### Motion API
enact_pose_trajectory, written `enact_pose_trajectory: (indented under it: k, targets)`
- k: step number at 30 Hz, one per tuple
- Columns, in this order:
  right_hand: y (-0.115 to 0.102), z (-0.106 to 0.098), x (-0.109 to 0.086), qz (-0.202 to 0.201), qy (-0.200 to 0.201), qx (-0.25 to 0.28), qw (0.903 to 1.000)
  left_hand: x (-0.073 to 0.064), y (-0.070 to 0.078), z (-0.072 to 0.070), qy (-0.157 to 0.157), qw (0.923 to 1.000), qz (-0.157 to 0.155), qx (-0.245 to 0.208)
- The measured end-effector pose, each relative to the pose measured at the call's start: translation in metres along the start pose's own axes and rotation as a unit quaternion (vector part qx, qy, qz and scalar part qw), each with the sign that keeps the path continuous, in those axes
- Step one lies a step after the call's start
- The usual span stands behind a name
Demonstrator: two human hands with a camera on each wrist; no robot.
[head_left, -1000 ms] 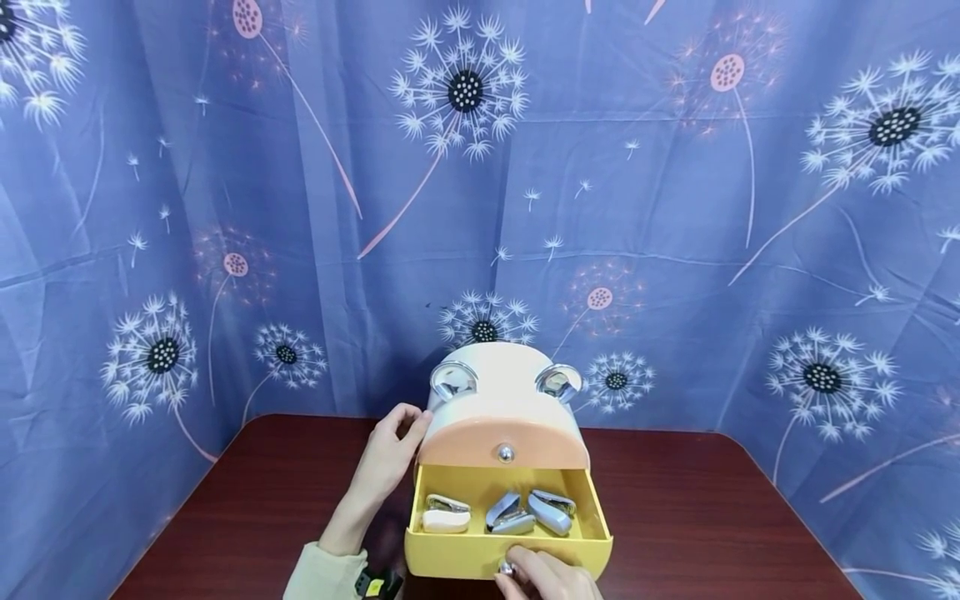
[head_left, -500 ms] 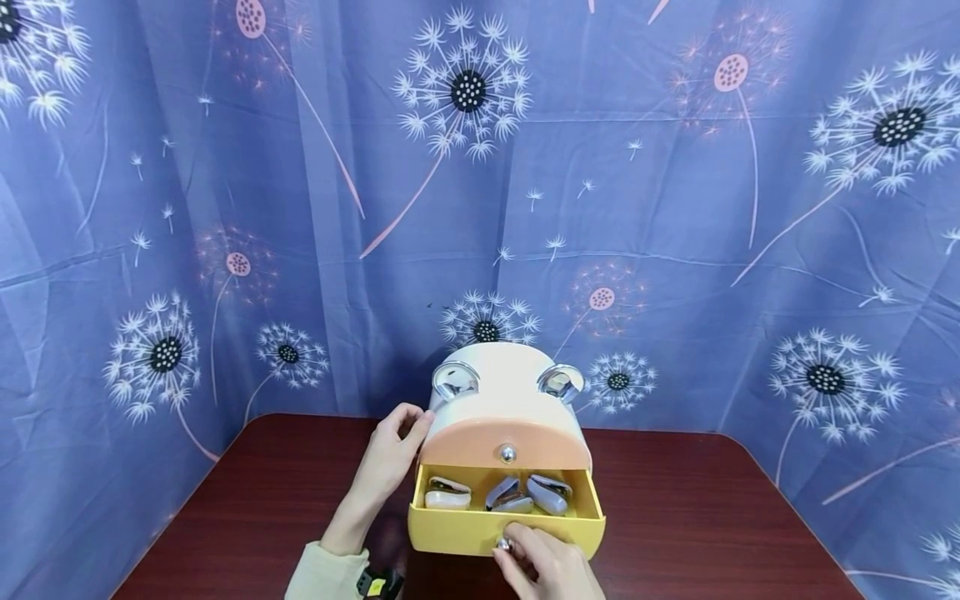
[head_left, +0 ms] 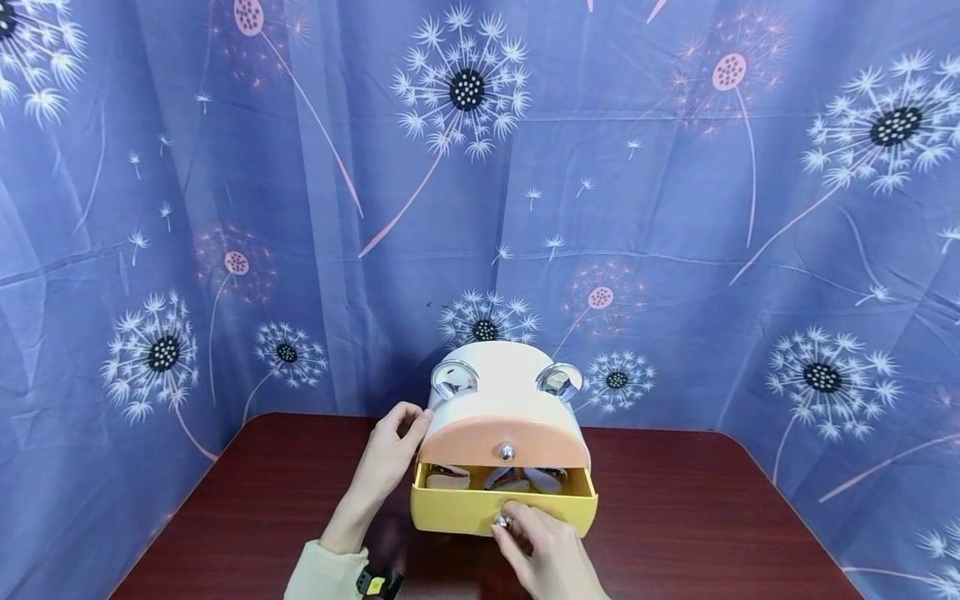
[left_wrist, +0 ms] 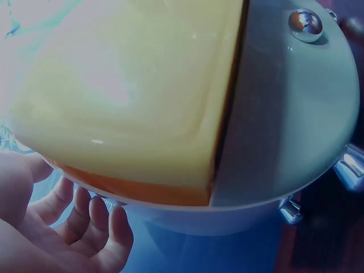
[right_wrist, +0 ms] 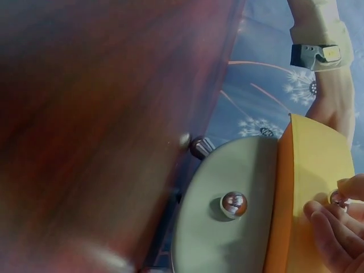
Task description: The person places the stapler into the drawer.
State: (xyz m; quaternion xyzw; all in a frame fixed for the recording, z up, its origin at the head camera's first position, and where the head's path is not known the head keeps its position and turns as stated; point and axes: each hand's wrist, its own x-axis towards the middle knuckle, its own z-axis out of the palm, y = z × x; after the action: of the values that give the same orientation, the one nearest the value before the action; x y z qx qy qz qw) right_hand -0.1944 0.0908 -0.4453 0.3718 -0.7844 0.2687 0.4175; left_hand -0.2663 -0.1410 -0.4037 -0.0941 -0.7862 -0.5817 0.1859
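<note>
A small white storage box (head_left: 498,379) with a peach upper front stands on the table. Its yellow lower drawer (head_left: 453,508) is partly pulled out. My right hand (head_left: 553,554) pinches the round silver knob (head_left: 502,522) on the drawer front, thumb and fingers around it, as the right wrist view also shows. Inside the drawer lie a cream mini stapler (head_left: 448,478) and two blue-grey mini staplers (head_left: 544,480), partly hidden by the drawer front. Against the box's left side rests my left hand (head_left: 392,450), its fingers (left_wrist: 96,222) loosely bent in the left wrist view.
Two silver, ear-like round pieces (head_left: 454,380) stick up from the box top. Another silver knob (head_left: 506,452) sits on the peach front. The dark red wooden table (head_left: 690,517) reaches back to a blue dandelion-print curtain (head_left: 652,208).
My right hand has pushed the yellow drawer inward, away from me, holding its knob throughout. Less of the staplers shows now. The left hand has stayed at the box's side.
</note>
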Motion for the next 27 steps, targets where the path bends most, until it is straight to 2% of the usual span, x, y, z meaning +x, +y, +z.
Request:
enact_pose_trajectory:
  k: [3, 12, 27]
  targets:
    - [0.001, 0.001, 0.000, 0.018, -0.011, -0.003, 0.9998, 0.000, 0.000, 0.000, -0.002, 1.0000, -0.002, -0.001]
    - [0.005, 0.005, 0.006, 0.040, -0.018, 0.004, 0.9990, 0.001, -0.002, 0.001, -0.001, 0.9999, 0.001, -0.013]
    - [0.015, 0.015, 0.009, 0.046, -0.002, -0.004, 0.9989, 0.000, 0.000, 0.000, 0.001, 1.0000, 0.001, -0.002]
